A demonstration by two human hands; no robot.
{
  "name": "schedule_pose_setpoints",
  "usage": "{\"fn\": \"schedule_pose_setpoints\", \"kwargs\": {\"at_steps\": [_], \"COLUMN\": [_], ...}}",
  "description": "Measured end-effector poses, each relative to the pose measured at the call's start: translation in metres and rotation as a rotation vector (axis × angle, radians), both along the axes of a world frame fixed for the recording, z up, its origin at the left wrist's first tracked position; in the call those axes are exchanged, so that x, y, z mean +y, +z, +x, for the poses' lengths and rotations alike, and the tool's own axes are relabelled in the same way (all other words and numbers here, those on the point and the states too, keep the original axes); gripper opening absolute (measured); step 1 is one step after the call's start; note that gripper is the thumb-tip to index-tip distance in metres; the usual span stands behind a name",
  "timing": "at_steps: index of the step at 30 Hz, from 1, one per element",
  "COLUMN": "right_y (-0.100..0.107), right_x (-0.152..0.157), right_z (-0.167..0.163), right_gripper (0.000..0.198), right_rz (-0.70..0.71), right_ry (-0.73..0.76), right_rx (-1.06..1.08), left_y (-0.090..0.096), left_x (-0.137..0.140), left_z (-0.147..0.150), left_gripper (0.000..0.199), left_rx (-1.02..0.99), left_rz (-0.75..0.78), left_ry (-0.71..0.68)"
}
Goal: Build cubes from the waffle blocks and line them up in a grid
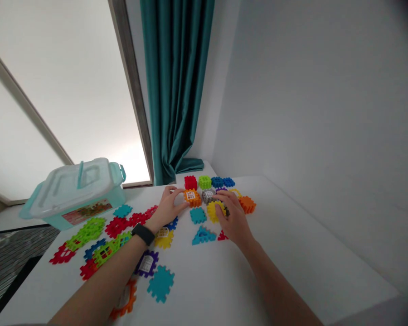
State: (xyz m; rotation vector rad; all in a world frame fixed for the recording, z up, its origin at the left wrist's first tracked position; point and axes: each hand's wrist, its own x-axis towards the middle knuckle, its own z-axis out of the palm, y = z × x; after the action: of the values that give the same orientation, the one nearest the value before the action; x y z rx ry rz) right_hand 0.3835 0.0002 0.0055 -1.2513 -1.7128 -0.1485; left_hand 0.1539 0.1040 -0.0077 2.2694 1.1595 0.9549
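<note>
"Where's the orange block (192,198)?"
"Two o'clock from the left hand (167,208), thumb and finger at its edge; I cannot tell if they grip."
"And the right hand (235,217)?"
"Pinching the yellow piece (212,212), at nine o'clock from its palm."

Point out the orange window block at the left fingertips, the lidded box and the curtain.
Orange window block (191,196), head view: white window.
Lidded box (71,191), head view: top of lid.
Curtain (176,86), head view: middle folds.
</note>
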Motion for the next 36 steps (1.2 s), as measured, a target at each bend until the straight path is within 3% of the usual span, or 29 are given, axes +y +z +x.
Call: {"fn": "schedule_pose_setpoints", "kwargs": {"at_steps": [7, 18, 36], "right_y": [0.006, 0.009, 0.009], "right_x": [-0.006, -0.009, -0.010], "right_z": [-0.002, -0.006, -0.008], "right_gripper": [0.026, 0.028, 0.028], "right_rz": [-0.008, -0.031, -0.063], "right_ry": [-0.017, -0.001, 0.011], "right_rx": [0.056, 0.056, 0.047], "left_y": [-0.009, -0.006, -0.006], "left_x": [0.016, 0.012, 0.013], "left_z": [0.014, 0.019, 0.018], "left_gripper": [0.039, 0.043, 0.050], "left_rx": [0.061, 0.213, 0.217], "left_rz": [-0.037, -0.094, -0.097], "left_ry": [0.015, 0.080, 0.053]}}
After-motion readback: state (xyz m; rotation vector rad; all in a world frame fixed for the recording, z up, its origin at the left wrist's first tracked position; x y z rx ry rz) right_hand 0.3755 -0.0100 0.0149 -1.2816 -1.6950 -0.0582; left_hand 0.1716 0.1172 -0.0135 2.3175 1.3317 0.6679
